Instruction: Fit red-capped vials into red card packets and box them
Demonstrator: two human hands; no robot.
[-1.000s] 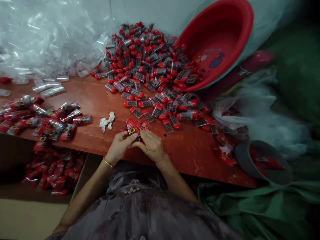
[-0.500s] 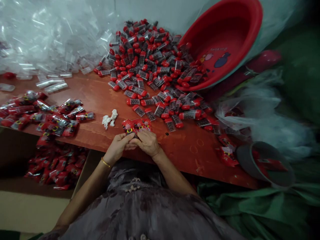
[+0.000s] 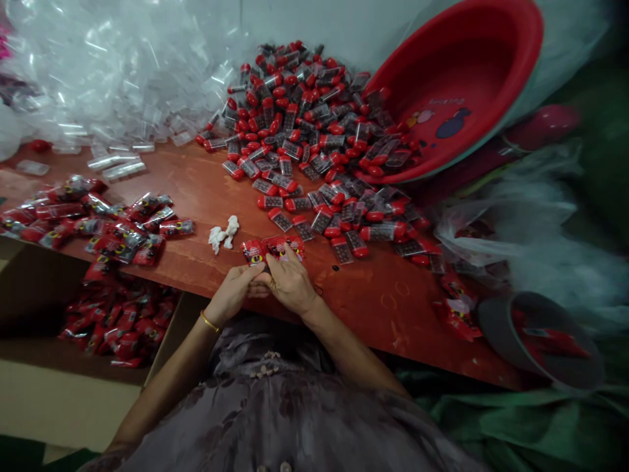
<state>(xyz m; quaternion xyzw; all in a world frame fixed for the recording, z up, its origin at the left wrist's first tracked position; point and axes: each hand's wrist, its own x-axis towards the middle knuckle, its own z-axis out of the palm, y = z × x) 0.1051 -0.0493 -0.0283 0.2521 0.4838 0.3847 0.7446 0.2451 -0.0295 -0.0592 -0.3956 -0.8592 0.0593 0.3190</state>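
My left hand [image 3: 232,293], with a gold bracelet at the wrist, is closed on the lower left part of a red printed wrapper [image 3: 254,251] near the table's front edge. Beside it my right hand [image 3: 291,283] touches the same spot with its thumb, its index finger stretched out over more red wrappers [image 3: 278,246]. A small dark piece shows between the two thumbs; the fingers hide most of it. Just left of the wrappers lies a crumpled white lump [image 3: 225,234]. Behind my hands spreads a big heap of clear tubes with red caps [image 3: 295,124].
A red basin [image 3: 528,39] leans at the back right. Wrapped red packets [image 3: 118,229] lie at the left, above a cardboard box [image 3: 29,288] holding more. Clear plastic covers [image 3: 122,72] pile up at the back left. A grey bucket [image 3: 496,328] stands at the right.
The camera view has shifted, so the table and its contents appear farther right. My right hand's index finger has stretched out more over the wrappers. My left hand keeps its hold.
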